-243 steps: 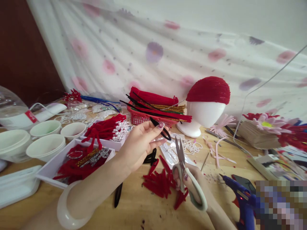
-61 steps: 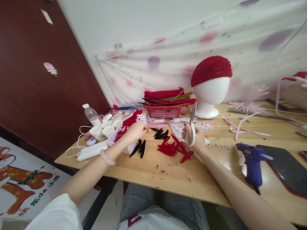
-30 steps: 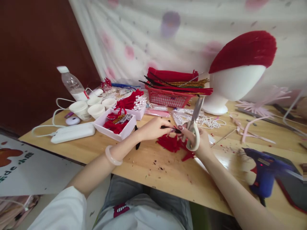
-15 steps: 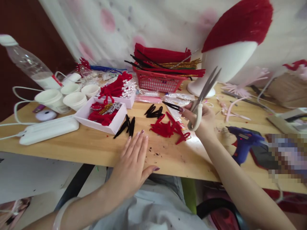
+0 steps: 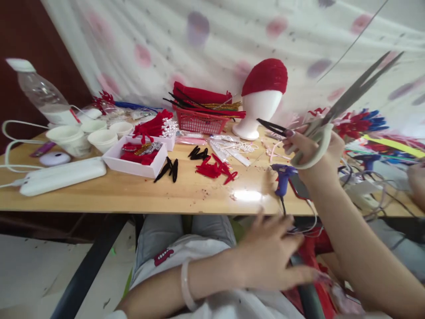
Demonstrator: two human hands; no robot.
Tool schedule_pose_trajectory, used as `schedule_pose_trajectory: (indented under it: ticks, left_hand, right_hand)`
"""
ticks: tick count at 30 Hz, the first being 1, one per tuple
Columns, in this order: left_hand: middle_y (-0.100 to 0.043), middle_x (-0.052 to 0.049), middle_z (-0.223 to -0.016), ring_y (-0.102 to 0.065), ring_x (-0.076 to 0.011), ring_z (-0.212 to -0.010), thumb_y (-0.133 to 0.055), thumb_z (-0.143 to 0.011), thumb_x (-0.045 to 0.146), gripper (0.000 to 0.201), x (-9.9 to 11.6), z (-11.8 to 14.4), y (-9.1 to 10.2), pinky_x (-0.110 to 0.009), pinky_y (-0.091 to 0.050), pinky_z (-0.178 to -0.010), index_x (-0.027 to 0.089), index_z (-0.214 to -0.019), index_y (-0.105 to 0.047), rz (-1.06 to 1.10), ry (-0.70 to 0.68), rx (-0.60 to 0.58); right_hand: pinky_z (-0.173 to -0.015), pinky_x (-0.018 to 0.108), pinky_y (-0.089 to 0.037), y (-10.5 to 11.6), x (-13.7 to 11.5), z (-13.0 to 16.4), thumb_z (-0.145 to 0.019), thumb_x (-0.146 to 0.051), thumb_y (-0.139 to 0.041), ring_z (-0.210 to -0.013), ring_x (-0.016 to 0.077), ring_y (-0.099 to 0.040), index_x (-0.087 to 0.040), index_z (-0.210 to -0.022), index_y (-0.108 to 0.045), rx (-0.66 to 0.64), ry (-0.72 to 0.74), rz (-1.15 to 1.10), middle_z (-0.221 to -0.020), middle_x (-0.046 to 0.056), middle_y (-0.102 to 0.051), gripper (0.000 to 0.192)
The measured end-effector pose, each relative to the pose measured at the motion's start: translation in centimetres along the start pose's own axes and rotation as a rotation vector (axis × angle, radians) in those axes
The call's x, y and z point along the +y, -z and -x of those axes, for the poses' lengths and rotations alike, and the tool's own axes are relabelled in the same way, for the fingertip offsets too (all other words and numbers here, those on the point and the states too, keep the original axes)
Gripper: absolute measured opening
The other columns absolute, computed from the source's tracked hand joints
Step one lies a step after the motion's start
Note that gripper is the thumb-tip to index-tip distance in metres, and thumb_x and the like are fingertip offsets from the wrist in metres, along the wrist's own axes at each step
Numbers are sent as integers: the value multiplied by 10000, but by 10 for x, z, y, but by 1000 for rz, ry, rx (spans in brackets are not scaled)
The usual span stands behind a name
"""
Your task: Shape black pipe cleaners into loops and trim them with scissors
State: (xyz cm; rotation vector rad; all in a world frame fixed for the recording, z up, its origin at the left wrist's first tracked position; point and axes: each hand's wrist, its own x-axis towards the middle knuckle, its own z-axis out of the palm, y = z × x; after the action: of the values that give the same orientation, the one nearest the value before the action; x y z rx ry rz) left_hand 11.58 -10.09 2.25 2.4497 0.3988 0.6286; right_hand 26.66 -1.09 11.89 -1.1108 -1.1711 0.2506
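Note:
My right hand [image 5: 314, 153] is raised above the table's right part and holds white-handled scissors [image 5: 345, 102], blades pointing up and right, nearly closed. Its fingertips also pinch a black pipe-cleaner loop [image 5: 270, 126]. My left hand [image 5: 274, 254] is below the table edge over my lap, fingers spread and blurred, reaching right toward something red; it holds nothing I can see. On the wooden table [image 5: 133, 190] lie red pieces [image 5: 214, 169] and black loops [image 5: 169, 168].
A blue glue gun [image 5: 282, 175] lies near the front edge. A red basket [image 5: 199, 120] of pipe cleaners and a foam head with red cap [image 5: 260, 95] stand at the back. White trays [image 5: 133, 160], paper cups [image 5: 71, 139], a bottle [image 5: 40, 95] sit left.
My left hand left the table edge and dropped to my lap, reaching right. My right hand rose and swung right with the scissors and black loop. The view pulled back.

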Motion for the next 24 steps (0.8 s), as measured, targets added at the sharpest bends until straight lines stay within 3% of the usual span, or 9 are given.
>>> schedule_pose_trajectory:
  ticks: [4,7,9,11,13,15,19,21,24]
  left_hand:
    - [-319,-357,-1552,-242,-483,-1473,-300,-947,654,917,-28,42,25,-722,-101,-1165,-102,-1461,-367,-459,641,350]
    - [-235,-411,-1547,-189,-518,-1472,-392,-946,610,916,-45,53,26,-746,-112,-1141,-152,-1451,-335,-600,938,351]
    - [-333,-336,-1551,-243,-495,-1463,-476,-897,650,853,-41,45,16,-697,-159,-1163,-35,-1405,-506,-392,682,126]
    - [-573,-168,-1457,-421,-330,-1428,-417,-968,565,569,-27,33,8,-551,-195,-1212,149,-1257,-677,-19,133,-230]
    - [-709,6,-1309,-583,-171,-1295,-206,-1050,447,562,-16,28,9,-465,-176,-1234,261,-1119,-731,354,-107,-486]
    - [-656,-19,-1387,-580,-183,-1300,-392,-994,542,472,-18,33,19,-471,-133,-1243,257,-1264,-655,350,-43,-267]
    - [-563,-241,-1441,-453,-369,-1402,-526,-951,468,563,-47,45,33,-637,-224,-1177,71,-1344,-595,-350,582,361]
    - [-643,-271,-1330,-575,-396,-1284,-540,-925,501,609,-51,38,26,-581,-445,-1055,22,-1289,-634,-412,605,271]
    - [-796,-35,-1084,-721,-205,-1082,-441,-912,630,521,-34,20,22,-223,-581,-803,261,-1002,-798,-31,41,-196]
  right_hand:
    - [-503,281,-411,19,-11,-1,-609,-164,-795,-505,130,-584,-188,-643,-670,61,62,92,-564,-22,-637,132]
    - [-500,288,-417,18,-14,-6,-604,-152,-774,-492,133,-581,-186,-644,-669,99,124,76,-550,-22,-632,117]
    - [-500,290,-422,7,-14,-10,-624,-157,-760,-488,131,-577,-181,-646,-659,88,134,3,-546,-16,-631,106]
    - [-487,282,-412,-9,-12,-12,-649,-170,-769,-495,130,-575,-181,-652,-642,49,108,-54,-561,-12,-628,127]
    - [-471,278,-396,-25,-9,-10,-680,-187,-787,-492,134,-564,-191,-667,-634,-14,86,-82,-577,-13,-617,154]
    - [-465,281,-387,-36,-5,-5,-712,-200,-797,-482,142,-550,-208,-680,-635,-66,80,-87,-578,-18,-605,165]
    - [-485,295,-411,-45,4,-1,-735,-165,-788,-513,162,-583,-218,-691,-653,-95,78,-112,-580,0,-627,151]
    - [-483,290,-425,-46,6,-3,-727,-147,-784,-521,156,-597,-215,-685,-649,-64,80,-122,-578,-5,-632,157]
    - [-440,263,-418,-48,6,-9,-702,-122,-764,-481,133,-590,-200,-670,-638,-10,68,-117,-533,-39,-615,153]
